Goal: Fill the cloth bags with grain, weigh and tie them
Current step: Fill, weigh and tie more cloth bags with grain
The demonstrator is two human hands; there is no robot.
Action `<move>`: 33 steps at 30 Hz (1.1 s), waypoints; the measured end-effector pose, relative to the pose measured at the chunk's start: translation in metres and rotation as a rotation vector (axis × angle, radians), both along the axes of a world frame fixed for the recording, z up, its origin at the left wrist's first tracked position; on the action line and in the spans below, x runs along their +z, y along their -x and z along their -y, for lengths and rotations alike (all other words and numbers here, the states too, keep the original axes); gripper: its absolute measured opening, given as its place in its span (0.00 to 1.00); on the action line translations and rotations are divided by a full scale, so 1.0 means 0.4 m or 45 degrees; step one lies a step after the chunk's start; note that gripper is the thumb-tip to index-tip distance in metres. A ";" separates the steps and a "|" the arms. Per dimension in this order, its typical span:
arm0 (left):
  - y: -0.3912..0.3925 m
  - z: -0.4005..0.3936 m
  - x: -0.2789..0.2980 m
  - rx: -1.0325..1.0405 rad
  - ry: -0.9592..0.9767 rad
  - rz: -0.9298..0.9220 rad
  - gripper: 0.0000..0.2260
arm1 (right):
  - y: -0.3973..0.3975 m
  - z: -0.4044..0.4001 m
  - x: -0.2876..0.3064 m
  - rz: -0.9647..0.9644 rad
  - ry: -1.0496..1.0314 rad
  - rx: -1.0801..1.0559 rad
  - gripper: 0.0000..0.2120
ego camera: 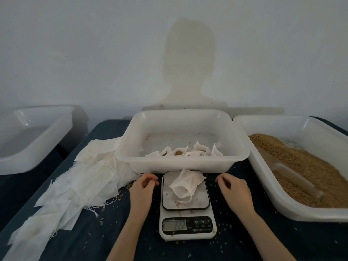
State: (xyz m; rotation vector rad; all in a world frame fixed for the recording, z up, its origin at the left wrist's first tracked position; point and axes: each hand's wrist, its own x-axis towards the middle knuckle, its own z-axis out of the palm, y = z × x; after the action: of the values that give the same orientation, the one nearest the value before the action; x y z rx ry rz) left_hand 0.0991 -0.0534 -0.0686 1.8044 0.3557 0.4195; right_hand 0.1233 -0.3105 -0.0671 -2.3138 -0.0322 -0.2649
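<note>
weighing step: filled cloth bag (186, 182) lying mouth-open on scale (186, 204), between left hand (144, 187) and right hand (232, 187), both loosely curled, holding nothing. next, probably: reading display (174, 225), then drawing string tight.

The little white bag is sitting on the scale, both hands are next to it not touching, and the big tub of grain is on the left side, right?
Almost. The head view shows the tub of grain on the right side, not the left. The rest holds: the little white bag sits on the scale, with the left hand and right hand beside it, not touching.
</note>
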 end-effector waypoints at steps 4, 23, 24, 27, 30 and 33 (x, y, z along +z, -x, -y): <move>0.003 -0.002 -0.001 -0.014 -0.011 -0.007 0.10 | 0.008 -0.009 0.012 0.054 -0.092 0.057 0.08; 0.010 -0.001 0.004 -0.057 0.007 -0.022 0.10 | -0.043 -0.161 0.156 0.080 0.556 0.853 0.08; 0.010 -0.001 0.004 -0.059 0.012 -0.026 0.10 | -0.051 -0.161 0.164 0.081 0.494 0.832 0.07; 0.009 0.000 0.004 -0.054 0.009 -0.041 0.10 | -0.073 -0.156 0.211 0.026 0.173 0.774 0.07; 0.007 0.001 0.003 -0.040 -0.001 -0.035 0.11 | -0.095 -0.152 0.272 -0.054 -0.116 0.755 0.09; 0.005 0.002 0.003 -0.030 -0.012 -0.040 0.11 | -0.137 -0.164 0.322 -0.014 -0.287 0.651 0.09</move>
State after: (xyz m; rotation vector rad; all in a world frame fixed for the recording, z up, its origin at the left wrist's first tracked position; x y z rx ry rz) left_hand 0.0970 -0.0542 -0.0672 1.8240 0.3541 0.3772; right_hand 0.1781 -0.2449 0.0617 -2.0017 -0.5510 0.0065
